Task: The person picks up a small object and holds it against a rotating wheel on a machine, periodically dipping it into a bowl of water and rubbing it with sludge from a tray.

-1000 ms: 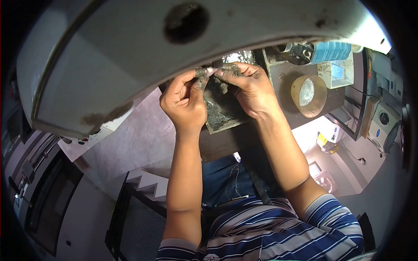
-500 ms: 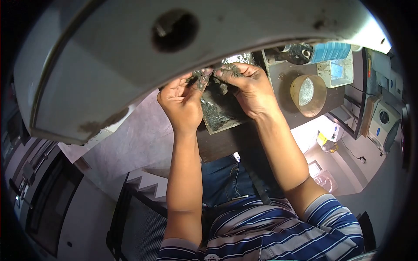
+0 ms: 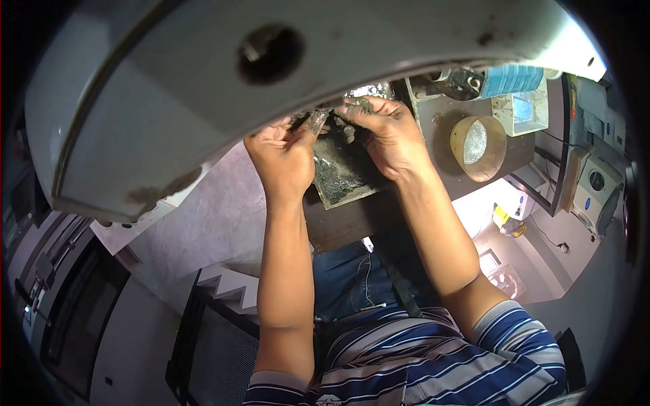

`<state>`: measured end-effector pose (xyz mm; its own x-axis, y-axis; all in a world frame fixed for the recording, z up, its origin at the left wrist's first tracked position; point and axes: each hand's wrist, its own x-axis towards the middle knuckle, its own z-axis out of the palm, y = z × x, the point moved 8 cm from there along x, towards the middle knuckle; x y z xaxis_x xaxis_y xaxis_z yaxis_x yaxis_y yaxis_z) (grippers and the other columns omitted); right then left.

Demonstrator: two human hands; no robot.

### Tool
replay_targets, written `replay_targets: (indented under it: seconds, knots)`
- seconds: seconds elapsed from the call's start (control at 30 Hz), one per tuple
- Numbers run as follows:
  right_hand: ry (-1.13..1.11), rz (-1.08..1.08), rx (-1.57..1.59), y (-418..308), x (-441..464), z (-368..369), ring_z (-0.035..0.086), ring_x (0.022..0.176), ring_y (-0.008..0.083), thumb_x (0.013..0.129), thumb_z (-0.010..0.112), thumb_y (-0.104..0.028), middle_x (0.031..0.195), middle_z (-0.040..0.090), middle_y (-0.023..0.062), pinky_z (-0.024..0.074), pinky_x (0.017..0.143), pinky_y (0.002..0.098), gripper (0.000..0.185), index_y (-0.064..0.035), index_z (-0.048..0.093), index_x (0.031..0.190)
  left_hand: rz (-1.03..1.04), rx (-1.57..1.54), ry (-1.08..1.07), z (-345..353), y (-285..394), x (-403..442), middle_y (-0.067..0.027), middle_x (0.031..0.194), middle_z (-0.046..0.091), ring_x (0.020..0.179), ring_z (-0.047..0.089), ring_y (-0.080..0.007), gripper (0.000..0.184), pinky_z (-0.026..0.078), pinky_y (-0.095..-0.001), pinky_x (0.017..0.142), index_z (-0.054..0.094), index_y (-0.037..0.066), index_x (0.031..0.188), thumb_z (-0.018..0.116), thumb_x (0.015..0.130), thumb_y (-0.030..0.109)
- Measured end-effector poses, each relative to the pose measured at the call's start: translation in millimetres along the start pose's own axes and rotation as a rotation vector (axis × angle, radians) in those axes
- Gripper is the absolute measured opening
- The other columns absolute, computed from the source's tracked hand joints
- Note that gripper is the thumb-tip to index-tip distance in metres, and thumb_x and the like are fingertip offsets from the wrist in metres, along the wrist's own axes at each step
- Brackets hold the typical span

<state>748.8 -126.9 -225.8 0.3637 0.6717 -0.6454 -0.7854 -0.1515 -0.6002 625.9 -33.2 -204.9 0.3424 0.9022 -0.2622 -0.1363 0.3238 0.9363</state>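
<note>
My left hand [image 3: 286, 152] and my right hand [image 3: 389, 132] are raised close together over a dark, grimy tray [image 3: 342, 196]. Dark wet paste coats the fingertips of both. Thumb and fingers are pinched on each hand, but whatever lies between them is too small and too hidden to name. The large pale housing in front cuts off part of the left fingers. A small grey lump [image 3: 348, 133] shows just below the right fingertips.
A pale machine housing [image 3: 379, 34] spans the top, close above my hands. Right of the tray stand a round tan container [image 3: 497, 159] with grainy light contents, a blue ribbed cylinder [image 3: 514, 82] and a white square box [image 3: 539, 122]. The dark table edge [image 3: 338, 233] is near my body.
My left hand has shifted slightly left, and its fingers are now more hidden behind the housing. The right hand has stayed almost in place, its fingertips slightly farther from the left ones.
</note>
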Motion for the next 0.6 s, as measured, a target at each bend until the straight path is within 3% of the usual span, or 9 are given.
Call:
replay_targets:
  seconds: [0.27, 0.5, 0.6]
  knots:
    - [-0.084, -0.01, -0.074, -4.7, -7.4, 11.9, 0.06, 0.068, 0.0098, 0.082, 0.068, 0.001, 0.084, 0.069, 0.008, 0.0464, 0.063, 0.0224, 0.011, 0.0049, 0.068, 0.091, 0.181, 0.093, -0.044, 1.2, 20.5, -14.9, -0.0161, 0.092, 0.066, 0.087, 0.065, -0.0178, 0.022, 0.054, -0.0262, 0.077, 0.06, -0.012, 0.097, 0.055, 0.078, -0.022]
    - [-0.08, 0.007, -0.04, -3.0, -6.4, 11.8, 0.062, 0.071, 0.0108, 0.083, 0.066, 0.0, 0.085, 0.069, 0.0086, 0.0472, 0.066, 0.0221, 0.01, 0.0046, 0.068, 0.091, 0.464, 0.227, 0.013, 1.9, 25.1, -18.4, -0.0112, 0.09, 0.067, 0.082, 0.063, -0.0136, 0.023, 0.051, -0.0244, 0.075, 0.062, -0.009, 0.092, 0.054, 0.074, -0.021]
    - [-0.081, 0.021, -0.002, 0.2, -4.5, 9.9, 0.063, 0.075, 0.0121, 0.083, 0.066, 0.0, 0.087, 0.069, 0.0096, 0.0483, 0.069, 0.0224, 0.012, 0.005, 0.067, 0.094, 0.473, 0.293, 0.002, 2.5, 23.6, -15.8, -0.0106, 0.088, 0.067, 0.083, 0.063, -0.0127, 0.024, 0.051, -0.0237, 0.073, 0.063, -0.009, 0.092, 0.055, 0.073, -0.021]
